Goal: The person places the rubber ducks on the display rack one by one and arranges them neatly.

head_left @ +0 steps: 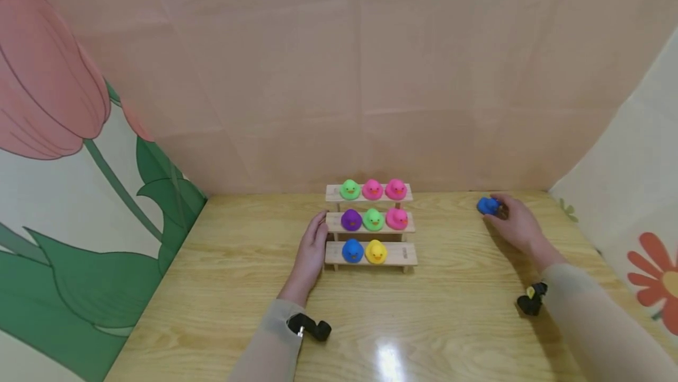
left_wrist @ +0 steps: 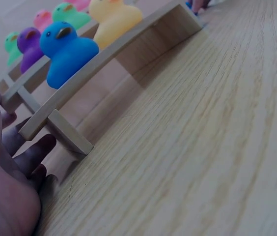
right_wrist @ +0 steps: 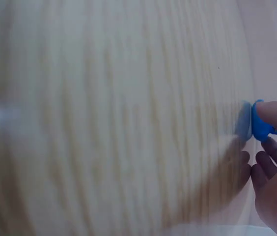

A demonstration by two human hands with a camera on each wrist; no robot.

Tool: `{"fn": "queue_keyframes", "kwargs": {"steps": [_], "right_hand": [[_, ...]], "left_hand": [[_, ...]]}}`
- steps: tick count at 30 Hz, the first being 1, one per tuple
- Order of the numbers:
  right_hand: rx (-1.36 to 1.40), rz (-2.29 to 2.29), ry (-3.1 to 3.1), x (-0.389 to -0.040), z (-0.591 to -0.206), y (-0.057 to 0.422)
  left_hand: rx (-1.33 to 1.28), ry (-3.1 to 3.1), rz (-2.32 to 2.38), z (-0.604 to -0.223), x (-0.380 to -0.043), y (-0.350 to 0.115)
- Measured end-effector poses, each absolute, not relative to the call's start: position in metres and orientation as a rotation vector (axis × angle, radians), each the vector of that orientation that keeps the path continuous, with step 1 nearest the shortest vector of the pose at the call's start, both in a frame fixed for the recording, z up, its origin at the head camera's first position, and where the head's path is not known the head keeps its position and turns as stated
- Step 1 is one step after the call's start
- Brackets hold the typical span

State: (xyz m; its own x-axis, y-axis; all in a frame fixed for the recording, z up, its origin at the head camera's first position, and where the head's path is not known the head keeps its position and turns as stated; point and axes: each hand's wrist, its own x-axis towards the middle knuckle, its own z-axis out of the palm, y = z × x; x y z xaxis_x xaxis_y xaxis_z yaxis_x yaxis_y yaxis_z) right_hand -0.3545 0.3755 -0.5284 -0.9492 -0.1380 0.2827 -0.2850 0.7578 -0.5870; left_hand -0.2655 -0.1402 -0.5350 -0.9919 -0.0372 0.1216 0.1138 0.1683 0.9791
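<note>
A three-step wooden rack (head_left: 394,257) stands near the back of the table, bearing small rubber ducks. On its top step sit a green duck (head_left: 350,189) and two pink ones. The middle step has a purple duck (head_left: 351,220), a green one and a pink one. A blue duck (head_left: 352,251) and a yellow duck (head_left: 376,252) occupy the bottom step, whose right end is bare. My left hand (head_left: 311,252) holds the rack's left end, fingers bent around it in the left wrist view. Far to the right, my right hand (head_left: 516,226) pinches another blue duck (head_left: 486,206) low over the table.
The wood-grain table (head_left: 238,264) meets a plain pinkish backdrop (head_left: 286,76) just behind the rack. A side panel with a printed tulip (head_left: 47,64) borders the left, and one with a red flower (head_left: 657,276) borders the right. Black camera mounts sit on both wrists.
</note>
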Motion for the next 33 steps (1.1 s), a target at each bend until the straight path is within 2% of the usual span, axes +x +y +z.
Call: {"fn": "queue_keyframes", "kwargs": {"steps": [14,26,33], "right_hand": [[0.232,0.962,-2.831,-0.346,-0.526,0.371],[0.225,0.954,-2.822,-0.343,-0.530,0.371],[0.256,1.041,-2.765,-0.333,-0.519,0.356]], "left_hand": [[-0.084,-2.296,-1.965,-0.537,-0.265,-0.141],[-0.098,-2.302,-1.954,-0.535,-0.263,-0.140],[-0.085,-2.298,-1.954,-0.535,-0.263,-0.140]]}}
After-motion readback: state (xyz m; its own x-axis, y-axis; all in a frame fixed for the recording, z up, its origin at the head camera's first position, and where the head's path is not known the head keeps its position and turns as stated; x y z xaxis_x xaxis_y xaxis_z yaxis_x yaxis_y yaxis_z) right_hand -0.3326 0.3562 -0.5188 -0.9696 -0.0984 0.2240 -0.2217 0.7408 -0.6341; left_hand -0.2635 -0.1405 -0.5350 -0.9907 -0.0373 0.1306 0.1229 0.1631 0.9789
